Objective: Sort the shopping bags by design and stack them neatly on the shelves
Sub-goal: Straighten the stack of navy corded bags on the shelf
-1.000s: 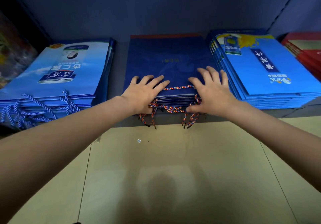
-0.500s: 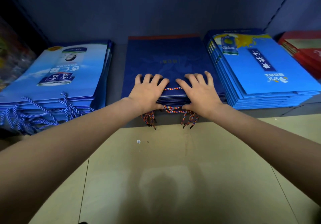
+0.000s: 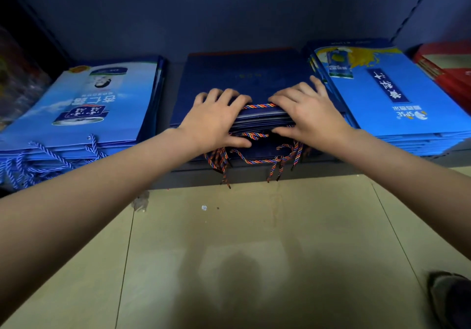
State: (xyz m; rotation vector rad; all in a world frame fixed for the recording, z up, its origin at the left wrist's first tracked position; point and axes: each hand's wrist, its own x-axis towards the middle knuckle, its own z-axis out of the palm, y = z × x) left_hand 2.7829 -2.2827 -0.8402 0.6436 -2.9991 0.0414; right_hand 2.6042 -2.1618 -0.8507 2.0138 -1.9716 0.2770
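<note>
Dim blue shelf (image 3: pixel 175 173) low over pale floor tiles (image 3: pixel 254 239) carries three flat stacks: light-blue bags (image 3: pixel 84 109) at left, navy bags (image 3: pixel 244 73) in the middle, bright-blue bags (image 3: pixel 397 99) at right. Red bags (image 3: pixel 448 71) are cut off at the right edge, and the navy print is too dark to read. Left hand (image 3: pixel 214 122) and right hand (image 3: pixel 311 117) both grip the navy stack's near edge, fingers on top, thumbs beneath among multicolored cord handles (image 3: pixel 254 160)
</note>
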